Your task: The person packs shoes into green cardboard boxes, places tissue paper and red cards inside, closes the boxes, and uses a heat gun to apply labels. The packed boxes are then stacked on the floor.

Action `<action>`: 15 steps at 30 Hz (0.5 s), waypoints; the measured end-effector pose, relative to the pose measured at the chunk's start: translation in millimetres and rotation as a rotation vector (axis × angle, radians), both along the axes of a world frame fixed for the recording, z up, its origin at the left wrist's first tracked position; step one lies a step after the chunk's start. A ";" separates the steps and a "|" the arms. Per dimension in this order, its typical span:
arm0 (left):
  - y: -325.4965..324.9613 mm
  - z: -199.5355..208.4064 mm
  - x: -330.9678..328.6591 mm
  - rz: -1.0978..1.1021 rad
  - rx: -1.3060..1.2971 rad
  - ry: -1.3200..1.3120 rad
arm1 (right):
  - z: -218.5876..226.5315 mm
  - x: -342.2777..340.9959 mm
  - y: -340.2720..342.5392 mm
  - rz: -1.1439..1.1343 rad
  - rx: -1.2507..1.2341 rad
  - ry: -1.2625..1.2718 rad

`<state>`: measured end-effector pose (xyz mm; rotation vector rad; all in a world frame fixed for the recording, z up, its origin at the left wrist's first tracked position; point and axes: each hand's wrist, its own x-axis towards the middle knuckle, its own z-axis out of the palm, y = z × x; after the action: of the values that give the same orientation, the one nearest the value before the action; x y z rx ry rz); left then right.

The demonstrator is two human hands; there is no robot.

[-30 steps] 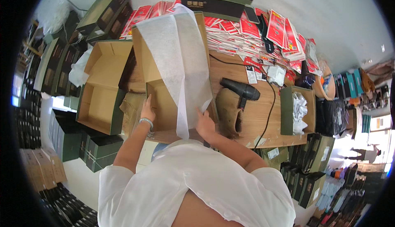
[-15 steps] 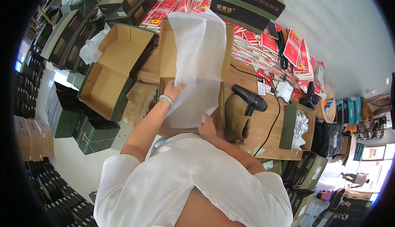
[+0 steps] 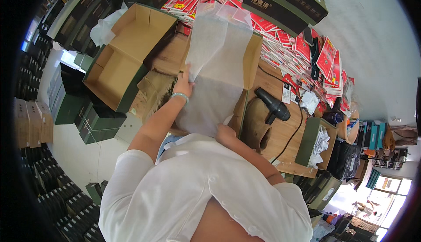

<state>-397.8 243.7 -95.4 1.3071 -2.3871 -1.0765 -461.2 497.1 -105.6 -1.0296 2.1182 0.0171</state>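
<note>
A large sheet of white tissue paper [image 3: 215, 77] lies across an open shoe box [image 3: 253, 60] in front of me, draped into the tray and up over the raised lid. My left hand [image 3: 183, 85], a pale bangle at its wrist, rests on the paper's left edge by the box wall, fingers stretched forward and thumb apart. At the box's near right corner, my right hand [image 3: 225, 133] is curled closed on the paper's near edge; its fingertips are partly hidden. A brown boot [image 3: 255, 121] lies right of the box, and a furry brown boot [image 3: 158, 88] lies left of it.
A black hair dryer [image 3: 272, 105] with its cord lies right of the box. Another open shoe box [image 3: 118, 62] is at the left. Red printed packets [image 3: 280, 44] are heaped at the back beneath closed boxes [image 3: 285, 5]. A green box of crumpled paper [image 3: 320, 143] stands at the right.
My left hand has slid to the paper's left edge by the box wall. The paper has settled lower into the box. My right hand stays near the front corner. The view has shifted slightly.
</note>
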 end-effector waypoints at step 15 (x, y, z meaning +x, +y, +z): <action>-17.8 -18.4 2.4 -0.043 -0.223 0.127 | 46.5 -53.1 -58.1 -0.194 -0.065 0.198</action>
<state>-395.4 225.9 -113.8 1.0846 -2.3693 -0.8471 -514.3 439.0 -59.1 -0.8859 2.4055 -0.0465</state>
